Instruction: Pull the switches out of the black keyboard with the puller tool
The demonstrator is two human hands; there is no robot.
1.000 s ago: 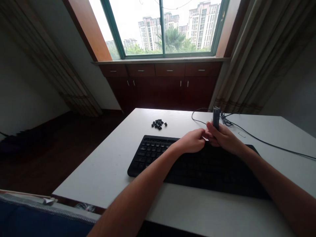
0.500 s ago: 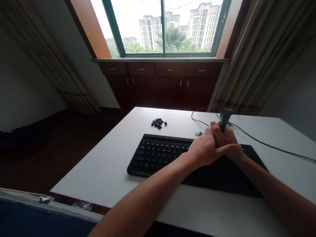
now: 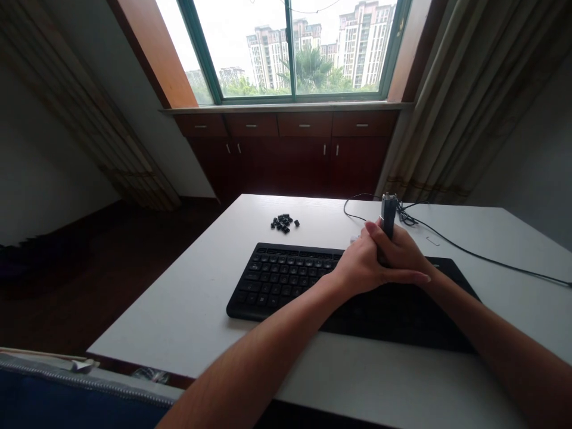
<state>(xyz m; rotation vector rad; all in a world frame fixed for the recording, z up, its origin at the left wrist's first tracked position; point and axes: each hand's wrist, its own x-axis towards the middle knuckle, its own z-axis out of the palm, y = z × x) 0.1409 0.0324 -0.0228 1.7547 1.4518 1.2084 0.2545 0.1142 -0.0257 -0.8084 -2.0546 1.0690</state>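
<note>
Small black pieces (image 3: 284,223) lie heaped on the white counter (image 3: 187,286), beyond the black keyboard (image 3: 277,277) that extends below my forearms. My left grip (image 3: 364,262) laps against my right one; whether it clasps anything, I cannot tell. My right grip (image 3: 401,245) is clamped on a slim dark device (image 3: 388,213), which sticks up nearly upright above it. Farther right trails a black cable (image 3: 482,256).

Dark, bar-shaped device (image 3: 388,215) upright in my right hand (image 3: 402,245)
Its silvery-tipped top clears my grip; lower part hidden.
</note>
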